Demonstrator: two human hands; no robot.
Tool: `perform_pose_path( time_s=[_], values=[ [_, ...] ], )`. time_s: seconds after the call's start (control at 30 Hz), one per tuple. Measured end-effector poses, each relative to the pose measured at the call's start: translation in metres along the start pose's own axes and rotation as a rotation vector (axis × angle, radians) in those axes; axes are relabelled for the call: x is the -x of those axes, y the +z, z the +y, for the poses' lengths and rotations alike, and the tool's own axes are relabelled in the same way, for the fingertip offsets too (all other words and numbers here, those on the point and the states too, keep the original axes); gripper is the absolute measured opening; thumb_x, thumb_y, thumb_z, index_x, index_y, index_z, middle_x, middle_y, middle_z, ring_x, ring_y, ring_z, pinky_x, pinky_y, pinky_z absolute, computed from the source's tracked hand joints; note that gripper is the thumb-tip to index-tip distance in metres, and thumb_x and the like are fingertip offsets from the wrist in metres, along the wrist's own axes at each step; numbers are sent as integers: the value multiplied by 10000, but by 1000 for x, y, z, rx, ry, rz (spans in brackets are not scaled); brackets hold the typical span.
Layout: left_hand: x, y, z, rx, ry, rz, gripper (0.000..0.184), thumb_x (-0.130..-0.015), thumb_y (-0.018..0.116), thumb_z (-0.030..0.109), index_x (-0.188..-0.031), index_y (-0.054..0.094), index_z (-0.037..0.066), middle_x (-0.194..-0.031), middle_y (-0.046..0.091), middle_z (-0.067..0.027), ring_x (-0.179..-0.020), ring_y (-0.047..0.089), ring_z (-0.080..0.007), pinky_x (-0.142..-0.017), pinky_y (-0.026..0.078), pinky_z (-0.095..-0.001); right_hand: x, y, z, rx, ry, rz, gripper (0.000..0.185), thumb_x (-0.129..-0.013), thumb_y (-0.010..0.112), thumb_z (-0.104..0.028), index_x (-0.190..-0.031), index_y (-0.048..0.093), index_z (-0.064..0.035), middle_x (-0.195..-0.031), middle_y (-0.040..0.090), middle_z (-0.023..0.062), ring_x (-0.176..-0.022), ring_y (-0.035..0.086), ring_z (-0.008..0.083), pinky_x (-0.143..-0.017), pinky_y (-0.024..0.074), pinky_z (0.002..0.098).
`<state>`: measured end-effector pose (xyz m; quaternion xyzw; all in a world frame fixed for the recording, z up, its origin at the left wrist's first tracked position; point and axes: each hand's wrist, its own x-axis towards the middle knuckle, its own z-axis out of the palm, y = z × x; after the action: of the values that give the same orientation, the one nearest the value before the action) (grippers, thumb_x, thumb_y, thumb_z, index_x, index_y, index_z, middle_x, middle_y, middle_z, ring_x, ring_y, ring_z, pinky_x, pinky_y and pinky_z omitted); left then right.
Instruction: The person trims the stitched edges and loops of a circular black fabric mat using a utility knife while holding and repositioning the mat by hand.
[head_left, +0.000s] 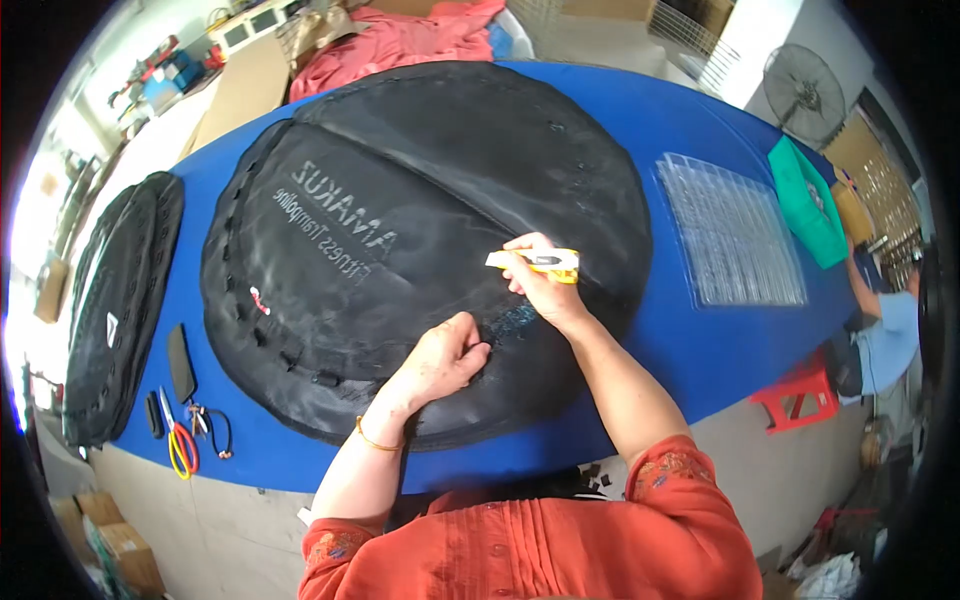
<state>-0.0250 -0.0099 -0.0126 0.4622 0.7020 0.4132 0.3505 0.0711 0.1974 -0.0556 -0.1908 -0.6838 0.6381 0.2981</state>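
A large round black trampoline mat (420, 110) with mirrored white lettering lies on the blue table (690, 360), its left part folded over. My left hand (450, 352) rests on the mat near its front, fingers curled in; what they hold, if anything, is hidden. Up and to the right, my right hand (545, 285) is closed around a yellow and white tool (548, 261), which looks like a marker or a cutter, held just over the mat. Bluish marks (512, 320) show on the black fabric between my hands.
Black folded mats (125, 300) lie at the left, near scissors (182, 445) and small tools. At the right are a stack of clear plastic sheets (735, 230) and a green tray (808, 205). Another person (885, 340) sits beyond, by a red stool (797, 393).
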Motion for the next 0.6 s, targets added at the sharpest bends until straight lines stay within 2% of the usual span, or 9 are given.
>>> perform_pose_path(
  time_s=[0.1, 0.13, 0.23, 0.37, 0.43, 0.47, 0.53, 0.57, 0.6],
  values=[
    [-2, 3, -7, -33, 19, 20, 236, -947, 684, 123, -860, 486, 29, -621, 579, -44, -517, 580, -104, -472, 447, -289, 2, 2, -3, -15, 17, 6, 145, -1005, 667, -188, -1079, 610, -76, -860, 667, 10, -677, 605, 56, -606, 522, 228],
    [-1, 2, 1, 9, -57, 10, 230, -923, 700, 129, -856, 508, 22, -635, 580, -89, -527, 588, -154, -523, 473, -328, 2, 2, -4, 10, 47, 10, 149, -1006, 670, -197, -1078, 609, -82, -862, 666, 7, -681, 607, 57, -608, 523, 230],
    [-1, 1, 8, 27, -111, -11, 227, -942, 688, 109, -863, 491, 31, -623, 570, -50, -515, 575, -113, -491, 461, -299, 2, 4, -8, -33, 48, 19, 182, -991, 695, -218, -1069, 616, -74, -839, 667, 6, -669, 600, 47, -584, 507, 215],
    [-1, 2, 5, 69, -117, -29, 230, -948, 689, 100, -855, 489, 34, -618, 565, -31, -516, 566, -92, -486, 461, -286, 1, 4, -6, -20, 66, 15, 188, -994, 693, -221, -1074, 607, -73, -846, 652, 1, -730, 603, 42, -627, 518, 219],
    [-2, 3, 3, 61, -135, -15, 230, -952, 688, 96, -852, 489, 37, -616, 568, -29, -498, 548, -83, -472, 449, -278, 0, 4, -2, -20, 29, 13, 150, -986, 693, -209, -1028, 600, -99, -821, 654, -18, -687, 592, 44, -574, 491, 241],
    [-1, 2, 10, 39, -182, -15, 222, -931, 700, 90, -860, 498, 31, -642, 580, -66, -542, 579, -134, -515, 464, -307, 1, 4, -2, -57, 26, 9, 139, -987, 691, -198, -1019, 597, -101, -798, 638, -28, -680, 584, 42, -576, 477, 237],
    [-2, 5, -4, -86, -42, 36, 218, -902, 711, 86, -865, 508, 17, -690, 590, -118, -629, 622, -210, -585, 485, -353, 2, 5, -3, -47, 27, 12, 131, -990, 688, -191, -1020, 597, -102, -802, 639, -29, -683, 586, 44, -595, 476, 234],
    [0, 5, -3, -93, -111, 28, 212, -883, 714, 84, -868, 517, 8, -732, 589, -165, -693, 630, -297, -645, 495, -394, 3, 3, -8, -21, 50, 2, 135, -987, 691, -188, -1023, 597, -98, -812, 652, -24, -716, 604, 56, -640, 490, 241],
    [1, 5, 0, -94, -110, 17, 212, -883, 714, 84, -868, 517, 8, -732, 589, -165, -693, 630, -297, -645, 495, -394, 3, 4, -9, -21, 54, 13, 135, -987, 691, -188, -1023, 597, -98, -812, 652, -24, -716, 604, 56, -640, 490, 241]
  ],
)
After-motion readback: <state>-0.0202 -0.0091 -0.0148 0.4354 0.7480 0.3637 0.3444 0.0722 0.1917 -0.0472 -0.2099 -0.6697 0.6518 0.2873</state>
